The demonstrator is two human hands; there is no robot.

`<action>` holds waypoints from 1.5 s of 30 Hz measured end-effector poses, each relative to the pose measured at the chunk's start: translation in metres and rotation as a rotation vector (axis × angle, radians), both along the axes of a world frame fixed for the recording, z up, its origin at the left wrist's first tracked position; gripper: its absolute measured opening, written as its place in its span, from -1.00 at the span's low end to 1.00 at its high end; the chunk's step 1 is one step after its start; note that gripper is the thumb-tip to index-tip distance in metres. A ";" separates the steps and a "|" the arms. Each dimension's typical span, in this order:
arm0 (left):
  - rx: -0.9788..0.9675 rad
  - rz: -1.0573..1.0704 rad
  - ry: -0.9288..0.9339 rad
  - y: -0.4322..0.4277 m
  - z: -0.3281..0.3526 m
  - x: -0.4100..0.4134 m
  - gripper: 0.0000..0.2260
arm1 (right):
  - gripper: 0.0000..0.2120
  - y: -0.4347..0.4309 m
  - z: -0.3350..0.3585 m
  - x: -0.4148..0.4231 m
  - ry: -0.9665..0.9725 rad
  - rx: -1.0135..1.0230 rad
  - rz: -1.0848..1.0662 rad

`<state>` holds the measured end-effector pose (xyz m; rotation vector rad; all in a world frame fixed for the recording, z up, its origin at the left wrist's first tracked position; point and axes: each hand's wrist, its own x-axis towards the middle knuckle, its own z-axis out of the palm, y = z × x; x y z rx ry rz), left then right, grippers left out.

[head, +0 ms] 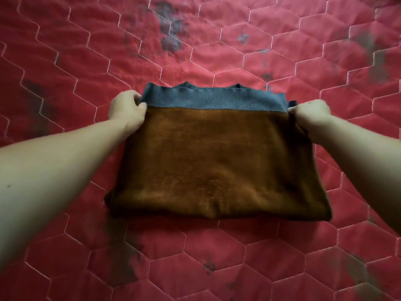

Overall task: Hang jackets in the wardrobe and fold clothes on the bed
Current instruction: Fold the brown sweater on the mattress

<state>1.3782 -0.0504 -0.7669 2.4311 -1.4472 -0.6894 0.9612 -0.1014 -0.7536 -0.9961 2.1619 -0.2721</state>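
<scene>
A red quilted bed [227,253] with pale hexagon stitching fills the view, marked by dark grey blotches [171,29] toward the far side and more near the edges. Nothing lies on or in front of the folded brown garment [212,161], which rests flat at the middle of the bed. Its longer side runs left to right, and its blue-grey ribbed band [212,98] faces away from the person. The left hand [127,109] pinches the band's far left corner, fingers curled round the cloth. The right hand [310,115] likewise grips the far right corner.
</scene>
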 end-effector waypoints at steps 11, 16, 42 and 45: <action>-0.028 0.188 -0.061 0.009 -0.011 0.022 -0.67 | -0.63 -0.018 -0.010 0.020 0.286 -0.267 0.146; -0.080 -0.432 -0.272 0.063 -0.011 -0.033 -0.38 | -0.39 0.057 -0.019 0.052 0.448 -0.379 0.864; 0.011 -0.881 -0.441 0.191 -0.048 -0.037 -0.39 | -0.28 0.187 -0.045 0.025 0.604 -0.206 1.290; 0.066 -0.878 -0.437 0.204 -0.043 -0.003 -0.38 | -0.25 0.193 -0.039 -0.015 0.635 -0.073 1.107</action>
